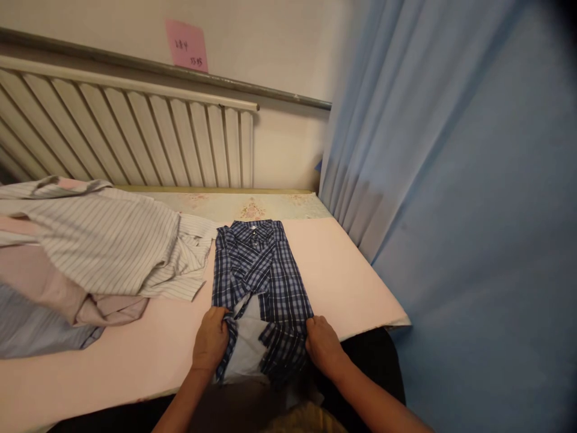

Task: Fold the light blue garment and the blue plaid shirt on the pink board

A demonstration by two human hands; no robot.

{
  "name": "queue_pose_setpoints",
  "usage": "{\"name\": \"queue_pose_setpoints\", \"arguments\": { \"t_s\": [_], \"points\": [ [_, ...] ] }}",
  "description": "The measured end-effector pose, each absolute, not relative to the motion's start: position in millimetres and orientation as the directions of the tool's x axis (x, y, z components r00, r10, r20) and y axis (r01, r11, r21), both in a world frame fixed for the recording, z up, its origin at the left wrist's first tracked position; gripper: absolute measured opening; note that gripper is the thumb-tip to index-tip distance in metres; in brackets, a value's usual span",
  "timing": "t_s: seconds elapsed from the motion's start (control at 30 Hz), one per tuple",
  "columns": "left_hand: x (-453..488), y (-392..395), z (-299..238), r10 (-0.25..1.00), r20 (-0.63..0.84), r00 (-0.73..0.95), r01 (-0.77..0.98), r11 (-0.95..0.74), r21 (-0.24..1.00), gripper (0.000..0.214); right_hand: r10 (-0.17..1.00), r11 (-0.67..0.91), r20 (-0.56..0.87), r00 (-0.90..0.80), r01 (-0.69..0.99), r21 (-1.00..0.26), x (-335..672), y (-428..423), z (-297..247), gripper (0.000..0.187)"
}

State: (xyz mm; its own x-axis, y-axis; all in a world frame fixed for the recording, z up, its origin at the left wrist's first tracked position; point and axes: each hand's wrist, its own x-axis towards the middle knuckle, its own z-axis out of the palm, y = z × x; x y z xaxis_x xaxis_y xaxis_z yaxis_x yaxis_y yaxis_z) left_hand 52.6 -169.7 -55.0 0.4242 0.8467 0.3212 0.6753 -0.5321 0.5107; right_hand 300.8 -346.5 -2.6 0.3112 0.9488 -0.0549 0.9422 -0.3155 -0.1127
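Observation:
A navy, blue and white plaid shirt (288, 276) lies on the pink-covered table, its collar away from me and its sides folded inward. Its lower end hangs over the near edge, where a white patch of cloth or lining shows in the middle. My left hand (211, 338) grips the shirt's left edge, fingers closed round the fabric. On the opposite edge, at about the same height, my right hand (325, 346) is closed on the plaid cloth too. The fingertips of both hands are partly hidden by the fabric.
At the left lie a striped shirt (117, 234), a dusty-pink garment (49, 276) and a grey-blue garment (36, 325), heaped together. A radiator (148, 138) runs behind the table (342, 270). A blue curtain (428, 168) hangs along the right side. A pink note (187, 45) is on the wall.

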Motion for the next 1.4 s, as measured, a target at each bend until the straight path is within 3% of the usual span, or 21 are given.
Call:
{"name": "queue_pose_setpoints", "arguments": {
  "t_s": [0.2,0.47,0.9,1.4],
  "points": [
    [53.4,-170.3,-53.7,0.848,0.334,0.412,0.677,-0.53,0.511,0.024,0.938,-0.338,0.02,0.346,0.925,-0.172,302.7,-348.4,-16.0,0.022],
    [53.9,-171.6,-50.7,0.837,0.351,0.419,0.673,-0.546,0.499,0.025,0.938,-0.335,0.004,0.346,0.91,-0.243,308.6,-348.3,-23.9,0.02],
    [53.0,-170.5,-53.3,0.836,0.352,0.42,0.673,-0.547,0.497,0.025,0.945,-0.292,0.074,0.319,0.923,-0.252,309.0,-348.4,-17.3,0.024],
    [53.2,-169.5,-56.0,0.839,0.35,0.417,0.679,-0.543,0.493,0.026,0.973,-0.16,0.057,0.224,0.83,-0.534,329.1,-343.2,-8.1,0.014]
  ]
}}
